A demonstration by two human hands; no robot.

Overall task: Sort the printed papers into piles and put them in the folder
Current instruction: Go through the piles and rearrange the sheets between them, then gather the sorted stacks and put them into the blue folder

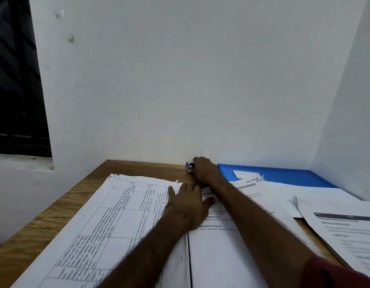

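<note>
A pile of printed papers with tables (109,221) lies on the left of the wooden desk (55,208). A second pile with headed text (221,246) lies in the middle under my arms. My left hand (188,204) rests flat with spread fingers where these two piles meet. My right hand (205,169) reaches to the desk's far edge by the wall and grips a small blue and white object (189,165). The blue folder (284,175) lies at the back right with sheets overlapping it, one marked "SECTION" (250,181).
More printed sheets (346,229) lie at the right edge of the desk. A white wall stands directly behind the desk and another at the right. A dark window (15,90) is at the left, with a sill below it.
</note>
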